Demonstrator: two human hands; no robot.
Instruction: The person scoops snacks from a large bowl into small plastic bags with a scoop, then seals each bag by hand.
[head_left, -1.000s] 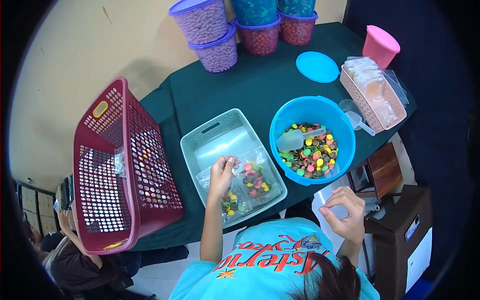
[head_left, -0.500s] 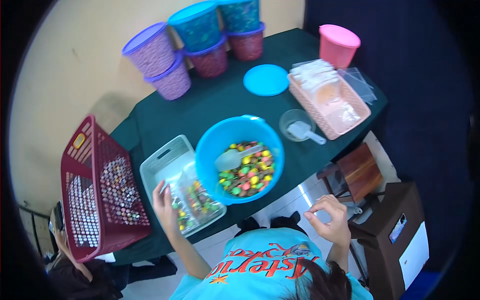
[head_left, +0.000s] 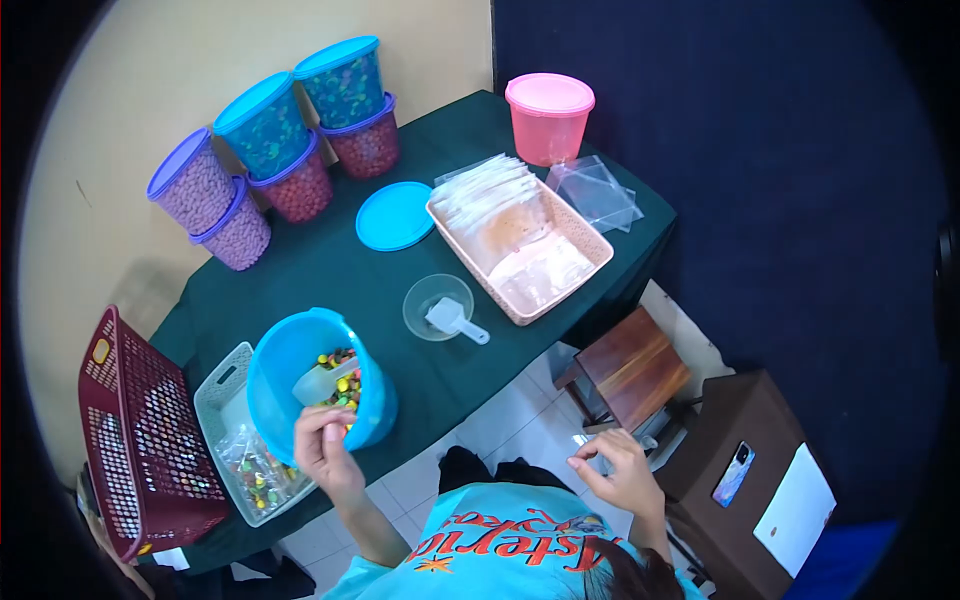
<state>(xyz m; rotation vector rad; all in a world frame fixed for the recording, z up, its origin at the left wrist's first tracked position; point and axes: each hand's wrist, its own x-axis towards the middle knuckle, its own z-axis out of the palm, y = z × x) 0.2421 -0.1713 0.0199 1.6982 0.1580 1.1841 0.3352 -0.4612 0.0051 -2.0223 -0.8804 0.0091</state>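
Observation:
My left hand [head_left: 328, 458] is at the near rim of a blue bucket [head_left: 283, 385], its fingers curled together; what they hold, if anything, is hidden. Inside the bucket are colourful candies [head_left: 343, 383] in yellow, green, red and brown, with a translucent scoop [head_left: 322, 384] resting on them. My right hand [head_left: 622, 474] is raised beyond the table edge, thumb and fingers bent close; a small whitish bit shows by the fingertips, too small to name. Left of the bucket, a pale tray [head_left: 208, 400] holds clear bags of candies [head_left: 255, 470].
A maroon basket [head_left: 118, 420] stands at far left. Lidded tubs [head_left: 262, 120] are stacked at the back. A pink basket [head_left: 597, 255] holds clear packets, near a bowl [head_left: 412, 310] with a white scoop [head_left: 450, 318]. A blue lid [head_left: 396, 216], pink tub [head_left: 550, 125] and wooden stool [head_left: 635, 365] are also around.
The view has swung right, so the table's things appear further left. My left hand has gone from the bags in the tray to the bucket's near rim. My right hand stays raised.

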